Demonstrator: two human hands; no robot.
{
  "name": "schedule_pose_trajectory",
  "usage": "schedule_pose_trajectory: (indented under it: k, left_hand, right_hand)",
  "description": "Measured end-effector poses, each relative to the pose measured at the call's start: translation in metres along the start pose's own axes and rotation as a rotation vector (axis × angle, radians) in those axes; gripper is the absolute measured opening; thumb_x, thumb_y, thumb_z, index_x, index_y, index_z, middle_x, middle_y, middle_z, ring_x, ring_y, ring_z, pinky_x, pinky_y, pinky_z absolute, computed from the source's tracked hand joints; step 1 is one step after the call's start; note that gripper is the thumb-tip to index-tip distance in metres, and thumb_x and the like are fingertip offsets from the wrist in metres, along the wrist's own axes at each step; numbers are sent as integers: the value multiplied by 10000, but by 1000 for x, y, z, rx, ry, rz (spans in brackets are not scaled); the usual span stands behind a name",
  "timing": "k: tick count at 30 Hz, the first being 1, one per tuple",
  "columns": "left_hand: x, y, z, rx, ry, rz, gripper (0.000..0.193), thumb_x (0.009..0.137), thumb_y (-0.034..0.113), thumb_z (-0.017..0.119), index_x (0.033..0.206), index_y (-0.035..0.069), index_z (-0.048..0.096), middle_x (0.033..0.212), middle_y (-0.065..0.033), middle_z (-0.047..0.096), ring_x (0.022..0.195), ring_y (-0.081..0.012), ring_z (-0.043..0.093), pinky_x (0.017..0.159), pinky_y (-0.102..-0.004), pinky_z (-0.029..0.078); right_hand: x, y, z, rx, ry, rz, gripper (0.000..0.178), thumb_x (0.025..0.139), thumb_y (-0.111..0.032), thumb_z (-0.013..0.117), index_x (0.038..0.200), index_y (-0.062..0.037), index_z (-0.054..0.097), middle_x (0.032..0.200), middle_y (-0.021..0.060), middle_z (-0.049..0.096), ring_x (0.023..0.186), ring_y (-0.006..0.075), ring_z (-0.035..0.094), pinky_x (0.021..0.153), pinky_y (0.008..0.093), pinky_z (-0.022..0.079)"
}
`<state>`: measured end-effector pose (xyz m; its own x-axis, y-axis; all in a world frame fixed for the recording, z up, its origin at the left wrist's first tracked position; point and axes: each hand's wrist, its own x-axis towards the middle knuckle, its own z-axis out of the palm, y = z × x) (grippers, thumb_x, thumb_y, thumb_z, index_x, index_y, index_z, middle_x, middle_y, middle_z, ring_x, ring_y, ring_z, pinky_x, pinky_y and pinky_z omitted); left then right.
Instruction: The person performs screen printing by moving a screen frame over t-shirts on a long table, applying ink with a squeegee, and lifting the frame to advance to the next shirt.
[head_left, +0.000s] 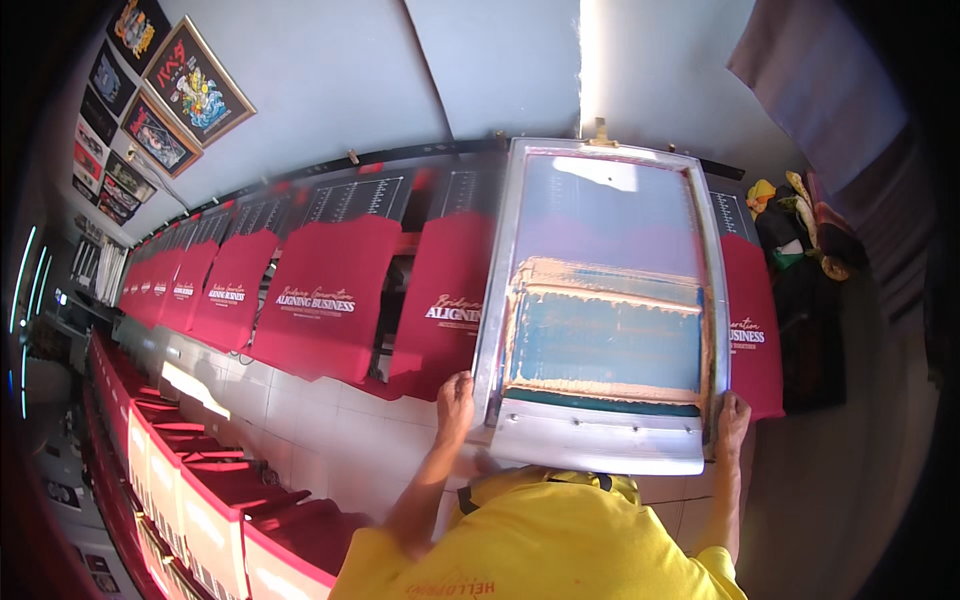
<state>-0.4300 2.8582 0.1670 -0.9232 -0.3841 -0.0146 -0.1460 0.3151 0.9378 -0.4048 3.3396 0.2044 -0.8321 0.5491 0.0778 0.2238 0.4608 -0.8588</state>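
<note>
A screen printing frame point(710, 260) with a silver rim stretches away from my body. Cream-coloured ink edges its blue-grey mesh point(610, 345). My left hand point(456, 405) grips the left rim near the close end, its fingers partly hidden. On the opposite side, my right hand point(733, 418) is closed around the right rim at about the same height. Across the near end of the frame lies a wide silver squeegee point(600, 440) with a dark green blade; neither hand touches it. Red T-shirts point(440, 290) with white printing show on both sides of the frame.
Several more red shirts point(325, 285) lie on dark boards in a row running left along the wall. At lower left is another row of boards with red fabric point(290, 520). A cloth pile point(810, 225) sits at far right. Framed pictures point(200, 85) hang upper left.
</note>
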Motion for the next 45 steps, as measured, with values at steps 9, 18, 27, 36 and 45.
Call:
schedule_pose_trajectory:
  k: [9,18,27,36,45]
  left_hand:
    - [66,-48,-140,217,27,9,368,956,297,563,981,-56,663,816,-214,676,767,-341,653,711,-401,489]
    - [109,-48,-167,250,-22,-23,425,961,340,538,829,-57,610,704,-221,586,670,-346,574,654,-437,435]
    - [117,-55,-166,108,-40,-92,345,957,243,525,964,-85,630,825,-194,637,773,-293,592,747,-390,446]
    - [125,-50,-172,163,-164,-187,319,964,252,561,1064,-20,695,868,-117,714,813,-184,655,770,-314,486]
    - [124,-41,-172,353,-177,-95,326,964,245,562,1068,-40,683,911,-178,711,840,-267,679,812,-348,502]
  right_hand:
    - [-71,-59,120,-88,-53,92,351,904,-220,489,767,100,537,627,216,490,576,249,471,612,445,396]
    - [-66,-82,165,-122,-15,58,347,899,-230,508,802,90,599,719,289,585,652,396,583,667,460,435]
    - [-58,-65,181,-164,10,41,311,881,-200,518,920,57,688,802,276,650,790,430,653,725,444,489]
    - [-65,-72,184,-160,69,21,280,887,-188,536,929,40,695,806,279,643,791,418,661,716,449,491]
    - [-66,-85,188,-254,15,14,290,918,-234,503,920,-2,677,832,293,628,851,480,619,737,520,472]
